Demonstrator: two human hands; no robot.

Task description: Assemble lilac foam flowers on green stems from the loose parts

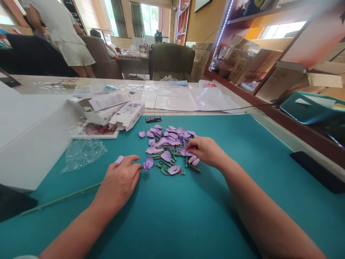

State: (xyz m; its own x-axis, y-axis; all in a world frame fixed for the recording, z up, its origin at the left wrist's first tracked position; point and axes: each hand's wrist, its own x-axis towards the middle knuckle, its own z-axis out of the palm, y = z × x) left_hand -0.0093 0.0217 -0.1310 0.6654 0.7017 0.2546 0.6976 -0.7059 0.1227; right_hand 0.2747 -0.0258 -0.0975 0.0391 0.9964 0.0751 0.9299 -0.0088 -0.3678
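Note:
My left hand [118,181] is closed round a long green toy flower stem [67,196], which slants out to the lower left. Beyond its fingertips, at the stem's far end, is a purple flower piece [148,163]; whether they are joined I cannot tell. Partly hidden behind that hand lies a purple petal [119,159]. My right hand [206,151] pinches at the right side of a loose pile of purple petals [172,136]; its fingertips hide what they grip. Green stem pieces [167,163] and a pale purple petal [174,169] lie at the pile's near edge.
Everything rests on a green mat [172,216]. White boxes [129,113] and a clear plastic bag [84,153] are at the left, with a black card [153,119] behind the pile. A dark object [318,171] lies at right. People and chairs [172,61] are beyond.

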